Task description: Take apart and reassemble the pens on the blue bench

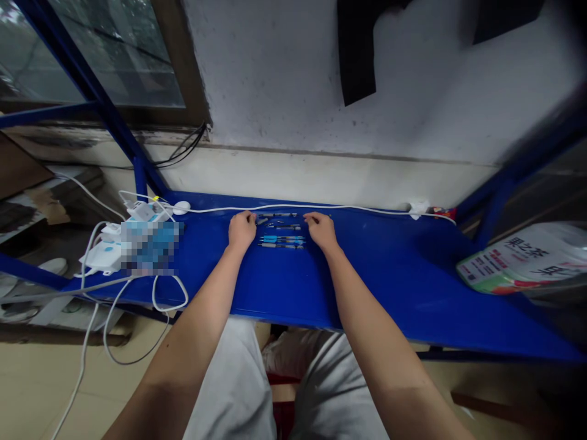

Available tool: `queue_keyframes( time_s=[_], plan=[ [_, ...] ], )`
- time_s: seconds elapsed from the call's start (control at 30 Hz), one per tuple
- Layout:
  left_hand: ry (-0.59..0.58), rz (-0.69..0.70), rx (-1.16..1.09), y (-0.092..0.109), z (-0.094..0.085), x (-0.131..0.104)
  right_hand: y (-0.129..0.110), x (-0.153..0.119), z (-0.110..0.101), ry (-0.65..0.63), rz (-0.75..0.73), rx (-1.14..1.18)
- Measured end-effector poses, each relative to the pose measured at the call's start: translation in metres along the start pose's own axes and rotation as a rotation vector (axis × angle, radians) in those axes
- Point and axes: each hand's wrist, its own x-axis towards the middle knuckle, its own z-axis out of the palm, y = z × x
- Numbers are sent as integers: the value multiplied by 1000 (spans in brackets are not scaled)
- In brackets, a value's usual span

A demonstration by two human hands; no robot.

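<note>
My left hand (242,230) rests on the blue table with its fingers curled, beside a short grey pen part (262,221). Opposite it, my right hand (321,230) has thumb and fingertips drawn together near the end of a slim dark pen or refill (280,215). Whatever either hand pinches is too small to make out. Between the hands lie a shorter dark pen piece (288,227) and some tiny parts (271,224). Closer to me, blue-marked pens (282,238) lie side by side, with a grey pen (282,246) in front of them.
White power strips and chargers (103,253) with loose cables crowd the left end of the table (275,287). A white cable (293,207) runs along the back edge by the wall. At the right lies a large labelled bottle (523,260). Blue frame posts (493,208) rise at both ends.
</note>
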Motion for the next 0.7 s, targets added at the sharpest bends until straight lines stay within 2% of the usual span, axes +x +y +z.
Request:
queue_keyframes(
  time_s=[0.13, 0.3, 0.43, 0.5, 0.6, 0.7],
  plan=[
    [66, -62, -8, -7, -8, 2, 5, 2, -5, 87, 82, 62],
    [52, -87, -73, -11, -8, 0, 4, -1, -4, 61, 88, 76],
    [39, -64, 31, -8, -9, -1, 5, -2, -1, 55, 91, 77],
    [11, 0, 100, -5, -10, -1, 7, -2, -1, 58, 86, 79],
    [-34, 172, 139, 2, -12, -3, 9, -2, 0, 46, 70, 59],
    [-81, 279, 159, 7, -11, -7, 3, -5, 0, 34, -25, -60]
  ],
)
